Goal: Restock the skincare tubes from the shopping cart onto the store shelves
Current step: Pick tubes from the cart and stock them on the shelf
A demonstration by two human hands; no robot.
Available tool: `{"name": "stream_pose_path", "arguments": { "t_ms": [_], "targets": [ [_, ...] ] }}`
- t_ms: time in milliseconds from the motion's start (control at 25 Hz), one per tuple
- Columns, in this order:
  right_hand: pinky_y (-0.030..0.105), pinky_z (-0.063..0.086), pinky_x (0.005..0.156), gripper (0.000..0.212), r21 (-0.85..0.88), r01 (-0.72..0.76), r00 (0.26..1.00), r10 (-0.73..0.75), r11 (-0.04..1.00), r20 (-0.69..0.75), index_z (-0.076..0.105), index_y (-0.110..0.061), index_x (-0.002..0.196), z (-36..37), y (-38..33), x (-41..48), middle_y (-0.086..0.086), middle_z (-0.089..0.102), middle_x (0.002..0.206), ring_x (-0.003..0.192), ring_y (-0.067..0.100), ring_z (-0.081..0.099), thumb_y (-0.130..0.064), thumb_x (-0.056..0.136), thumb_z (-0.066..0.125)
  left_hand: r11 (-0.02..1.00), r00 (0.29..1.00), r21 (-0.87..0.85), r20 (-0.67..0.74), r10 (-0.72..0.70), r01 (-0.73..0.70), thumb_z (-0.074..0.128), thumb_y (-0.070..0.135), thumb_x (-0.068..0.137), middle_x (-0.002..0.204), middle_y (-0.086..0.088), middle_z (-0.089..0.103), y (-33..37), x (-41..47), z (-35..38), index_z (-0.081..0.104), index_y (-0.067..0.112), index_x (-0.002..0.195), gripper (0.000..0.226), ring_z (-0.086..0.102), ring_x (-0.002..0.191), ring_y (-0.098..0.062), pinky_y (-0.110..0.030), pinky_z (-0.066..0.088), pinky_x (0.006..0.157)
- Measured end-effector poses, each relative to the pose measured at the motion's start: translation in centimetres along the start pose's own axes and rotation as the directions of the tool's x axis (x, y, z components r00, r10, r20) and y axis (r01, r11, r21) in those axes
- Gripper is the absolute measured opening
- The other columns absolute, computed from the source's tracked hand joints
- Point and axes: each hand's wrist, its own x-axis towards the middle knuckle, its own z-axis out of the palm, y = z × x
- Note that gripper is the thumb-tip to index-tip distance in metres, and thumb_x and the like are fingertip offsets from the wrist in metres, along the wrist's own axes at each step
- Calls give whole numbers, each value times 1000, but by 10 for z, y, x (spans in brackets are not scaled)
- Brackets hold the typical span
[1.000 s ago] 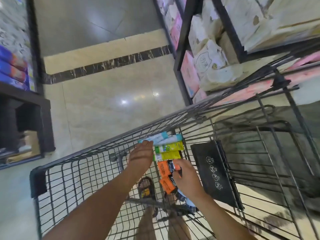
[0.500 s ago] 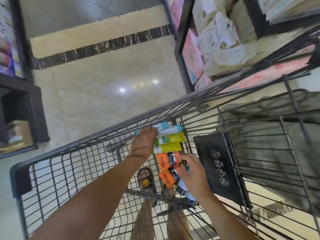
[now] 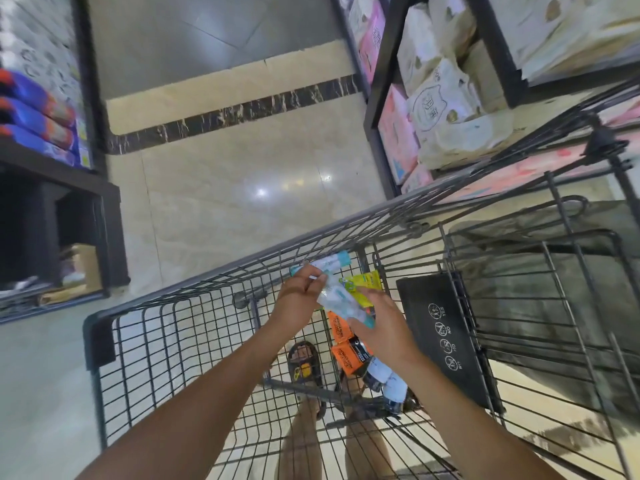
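Glossy beige floor tiles (image 3: 242, 188) run between dark store shelves (image 3: 383, 81). The fingers (image 3: 313, 277) of the left hand (image 3: 298, 299) are curled around a white tube with a teal end (image 3: 330, 264), close to the wire wall. The right hand (image 3: 384, 330) holds a second white-and-teal tube (image 3: 341, 303), which is slanted between both hands; blur hides the exact grip. Just beside them are yellow-green tubes (image 3: 367, 280), and below them orange tubes (image 3: 341, 329), all inside the black wire shopping cart (image 3: 194, 327). A black plastic flap (image 3: 436, 323) stands at the right. Pale paper packs (image 3: 443, 105) fill the right shelves.
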Motion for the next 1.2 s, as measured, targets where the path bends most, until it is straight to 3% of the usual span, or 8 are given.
{"name": "stream_pose_path", "arguments": {
  "t_ms": [160, 320, 480, 560, 640, 760, 1000, 1200],
  "targets": [
    [38, 61, 86, 30, 181, -85, 995, 73, 980, 72, 69, -27, 115, 24, 1, -3, -13, 73, 106, 95, 3, 70, -27, 86, 80, 894, 972, -389, 15, -234, 222, 63, 19, 103, 101, -8, 77, -6, -14, 2, 71, 14, 96, 12, 77, 84, -17, -40, 65, 75],
    [43, 61, 86, 26, 266, -173, 980, 139, 948, 142, 73, -22, 113, 60, -9, -3, -8, 77, 102, 93, 8, 73, -33, 89, 77, 750, 927, -547, 185, -325, 372, 59, 27, 104, 116, -16, 76, -44, -34, 5, 68, 9, 123, 27, 74, 106, -33, -44, 60, 89],
    [34, 55, 85, 20, -136, 109, 952, -64, 985, 301, 75, -18, 106, 57, -13, 24, -8, 72, 103, 93, 9, 67, -27, 101, 58, 649, 903, -665, 93, -420, 370, 49, 25, 108, 116, -14, 76, -86, -46, -1, 62, 10, 128, 27, 73, 102, -29, -40, 62, 79],
    [29, 46, 103, 25, -308, 173, 970, -107, 936, 218, 72, -15, 116, 49, -19, 61, -4, 66, 122, 115, 14, 59, -15, 101, 53, 619, 897, -706, 54, -438, 345, 50, 24, 108, 110, -13, 77, -102, -46, -12, 58, 8, 132, 31, 73, 97, -30, -41, 62, 77],
    [29, 37, 112, 37, -471, 191, 981, -145, 861, 132, 61, -18, 135, 48, -27, 100, -2, 59, 136, 128, 17, 52, -12, 99, 55, 597, 892, -733, 29, -451, 325, 50, 22, 108, 100, -10, 77, -113, -44, -23, 57, 5, 131, 30, 75, 83, -25, -39, 63, 69],
    [37, 46, 110, 56, -696, 244, 970, -172, 675, 173, 55, -18, 139, 60, -26, 132, 4, 62, 135, 124, 21, 56, -9, 86, 69, 568, 883, -756, 30, -468, 327, 47, 16, 109, 95, -11, 74, -124, -40, -36, 57, 5, 126, 23, 74, 69, -19, -34, 62, 61],
    [39, 47, 92, 77, -836, 239, 970, -166, 494, 179, 48, -19, 142, 82, -4, 135, 5, 55, 125, 112, 24, 51, -10, 71, 78, 538, 884, -764, 89, -458, 356, 45, 15, 110, 82, -7, 72, -133, -40, -46, 55, 8, 125, 20, 68, 64, -16, -33, 58, 63],
    [33, 46, 74, 34, -817, 231, 963, -241, 528, 116, 57, -20, 103, 87, -6, 140, 0, 59, 94, 82, 19, 53, -8, 77, 75, 526, 890, -772, 109, -442, 356, 46, 11, 107, 94, -12, 67, -138, -41, -58, 54, 7, 129, 24, 65, 75, -21, -37, 55, 72]
  ]
}}
